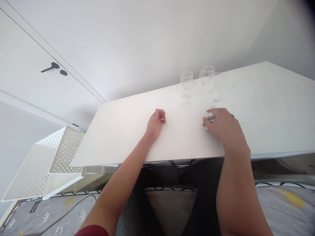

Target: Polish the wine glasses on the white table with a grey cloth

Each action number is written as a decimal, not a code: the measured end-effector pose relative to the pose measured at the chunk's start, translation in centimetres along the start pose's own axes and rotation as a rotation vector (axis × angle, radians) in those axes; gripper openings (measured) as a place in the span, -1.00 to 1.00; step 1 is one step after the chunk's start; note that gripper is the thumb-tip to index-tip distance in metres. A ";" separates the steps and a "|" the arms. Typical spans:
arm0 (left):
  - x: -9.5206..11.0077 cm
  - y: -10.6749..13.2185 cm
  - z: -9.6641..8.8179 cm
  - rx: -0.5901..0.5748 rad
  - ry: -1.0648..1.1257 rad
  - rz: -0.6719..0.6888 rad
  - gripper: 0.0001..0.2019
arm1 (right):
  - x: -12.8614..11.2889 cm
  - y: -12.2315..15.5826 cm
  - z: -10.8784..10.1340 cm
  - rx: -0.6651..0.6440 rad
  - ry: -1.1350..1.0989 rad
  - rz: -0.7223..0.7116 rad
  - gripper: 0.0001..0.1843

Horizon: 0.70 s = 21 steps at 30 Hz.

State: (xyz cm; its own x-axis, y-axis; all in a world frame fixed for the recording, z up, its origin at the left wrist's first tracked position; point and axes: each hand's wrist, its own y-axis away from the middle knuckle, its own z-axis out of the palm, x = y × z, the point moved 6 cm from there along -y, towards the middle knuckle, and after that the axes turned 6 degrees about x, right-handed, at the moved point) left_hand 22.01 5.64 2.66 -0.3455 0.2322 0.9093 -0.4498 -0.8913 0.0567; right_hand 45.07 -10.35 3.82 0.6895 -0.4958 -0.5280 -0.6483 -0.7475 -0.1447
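Note:
My left hand (pixel 156 122) rests at the middle of the white table (pixel 118 131), with its fingers loosely curled and nothing visible in them. Farther right, my right hand (pixel 225 126) has its thumb and fingers around a small clear-and-whitish object (pixel 205 126); its exact kind is mostly hidden by the hand. Beyond that hand, several clear stemmed glasses stand together near the table's back edge. Among them are a left rear glass (pixel 186 76), a left front glass (pixel 189 89) and a taller rear glass (pixel 206 74). Their outlines are faint against the white.
A white wall (pixel 152 42) rises behind the table. On the left are a door with a black handle (pixel 51 67) and a white perforated rack (pixel 67 149). A grey patterned bed cover (pixel 290 203) lies below the front edge, where dark-clad legs (pixel 206 196) show.

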 end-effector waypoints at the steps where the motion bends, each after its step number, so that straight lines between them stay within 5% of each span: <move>1: -0.1 0.0 0.0 -0.004 -0.004 0.001 -0.61 | 0.0 -0.1 0.2 -0.007 -0.003 -0.017 -0.52; 13: 0.1 0.3 0.3 -0.011 -0.046 -0.008 -0.60 | -0.2 -0.4 0.2 0.008 0.002 0.000 -0.62; 21: -0.3 0.1 0.1 -0.020 -0.061 -0.003 -0.61 | -0.3 -0.4 0.7 0.016 -0.002 -0.072 -0.45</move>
State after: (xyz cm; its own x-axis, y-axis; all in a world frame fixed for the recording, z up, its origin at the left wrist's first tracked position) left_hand 22.12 5.45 2.43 -0.2937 0.2098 0.9326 -0.4676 -0.8825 0.0512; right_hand 44.87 -9.58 3.47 0.7342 -0.4400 -0.5170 -0.6017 -0.7744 -0.1956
